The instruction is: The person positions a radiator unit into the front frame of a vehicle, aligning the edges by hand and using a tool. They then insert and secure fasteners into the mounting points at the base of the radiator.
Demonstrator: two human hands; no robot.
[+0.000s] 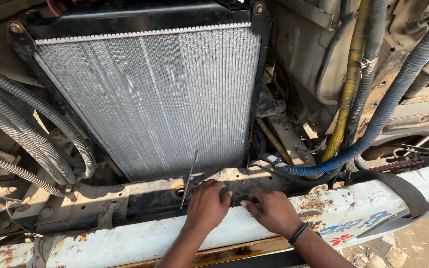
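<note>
1. We look down at a big silver radiator with thin lines all over it. It sits in a black frame.
2. Just below the radiator runs a dirty, rusty metal bracket with small holes in it.
3. Our left hand rests on that bracket, right under the bottom edge of the radiator. Its fingers are curled down on the metal. We cannot tell if they pinch anything.
4. A thin flat metal strip stands up just beside our left hand. Its top leans over the bottom of the radiator. We cannot tell if the hand holds it.
5. Our right hand lies on the bracket too, below the radiator's right corner. Its fingers are stretched out flat, close to the left hand. It grips nothing.
6. A black band is around the right wrist.
7. Below the radiator, under our hands, is a white rusty bumper.
8. Right of the radiator, a blue hose and a yellow hose hang down.
9. Left of the radiator are grey ribbed hoses.
</note>
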